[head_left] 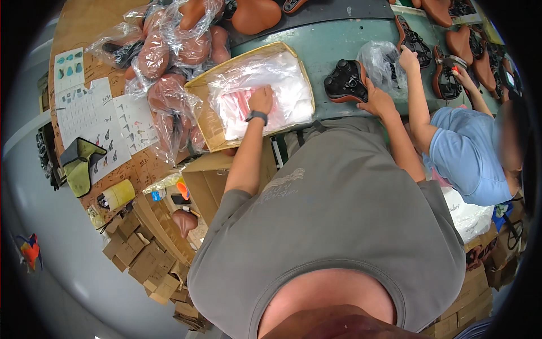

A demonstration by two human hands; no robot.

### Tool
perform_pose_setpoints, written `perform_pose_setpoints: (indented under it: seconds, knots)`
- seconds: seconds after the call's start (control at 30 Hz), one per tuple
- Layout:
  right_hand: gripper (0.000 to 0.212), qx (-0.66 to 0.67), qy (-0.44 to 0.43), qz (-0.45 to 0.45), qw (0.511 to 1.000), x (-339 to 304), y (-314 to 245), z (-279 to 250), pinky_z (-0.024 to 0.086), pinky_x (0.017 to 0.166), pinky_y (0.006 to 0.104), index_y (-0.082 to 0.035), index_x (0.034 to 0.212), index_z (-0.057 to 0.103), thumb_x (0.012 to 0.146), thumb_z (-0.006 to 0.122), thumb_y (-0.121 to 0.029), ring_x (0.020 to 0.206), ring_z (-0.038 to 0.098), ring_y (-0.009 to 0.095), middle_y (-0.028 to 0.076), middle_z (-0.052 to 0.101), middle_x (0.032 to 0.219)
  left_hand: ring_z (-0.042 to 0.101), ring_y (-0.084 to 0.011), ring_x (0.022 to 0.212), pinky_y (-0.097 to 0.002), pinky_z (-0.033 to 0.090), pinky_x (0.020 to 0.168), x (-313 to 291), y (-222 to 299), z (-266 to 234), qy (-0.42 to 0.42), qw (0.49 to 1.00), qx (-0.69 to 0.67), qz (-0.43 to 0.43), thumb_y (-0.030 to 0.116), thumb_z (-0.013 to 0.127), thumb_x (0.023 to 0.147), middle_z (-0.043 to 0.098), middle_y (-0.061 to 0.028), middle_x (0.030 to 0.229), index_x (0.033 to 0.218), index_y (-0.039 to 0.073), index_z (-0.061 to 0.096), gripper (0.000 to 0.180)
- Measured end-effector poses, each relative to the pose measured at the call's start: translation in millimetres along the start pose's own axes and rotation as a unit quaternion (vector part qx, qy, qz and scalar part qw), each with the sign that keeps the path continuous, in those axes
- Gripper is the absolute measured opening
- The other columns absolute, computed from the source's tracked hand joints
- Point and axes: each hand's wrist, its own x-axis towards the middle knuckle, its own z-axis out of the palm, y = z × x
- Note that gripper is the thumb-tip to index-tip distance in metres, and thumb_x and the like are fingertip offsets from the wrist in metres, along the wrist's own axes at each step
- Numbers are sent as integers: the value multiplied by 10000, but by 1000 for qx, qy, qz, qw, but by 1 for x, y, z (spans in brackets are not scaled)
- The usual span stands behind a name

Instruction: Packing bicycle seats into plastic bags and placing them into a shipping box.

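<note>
My left hand [261,100] is inside a cardboard box [226,143] of clear plastic bags [293,85]. Its fingers are curled down on the bags, next to some with pink-red print, and the fingertips are partly hidden. On the green bench, a brown bicycle saddle [345,82] lies with its black underside up. My right hand [377,101] grips that saddle by its right edge. Just beyond this hand sits a crumpled clear plastic bag [379,59] with something dark in it.
Bagged brown saddles [195,48] are heaped left of the box, beside paper sheets [84,121]. At right, a co-worker in a blue shirt [468,152] reaches toward more saddles [446,79]. An open carton [206,181] and flattened cardboard [147,254] are at lower left.
</note>
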Motion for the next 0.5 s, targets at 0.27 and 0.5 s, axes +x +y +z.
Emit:
perform_pose_setpoints:
  seconds: [0.27,0.5]
  knots:
    - [1215,-1,-21,-7,1000,17,0,25,571,1051,510,42,1693,263,813,915,-484,1242,704,482,331,706,1351,725,-315,939,-456,580,866,-9,50,99,211,977,38,5,335,873,906,693,-156,998,1044,63,752,328]
    - [566,653,-254,46,712,10,-24,57,622,726,313,-44,1377,619,938,880,-288,870,728,152,137,757,1188,760,-369,958,-472,585,857,-35,7,80,175,977,-108,61,305,672,1062,796,-183,1045,1071,75,816,272]
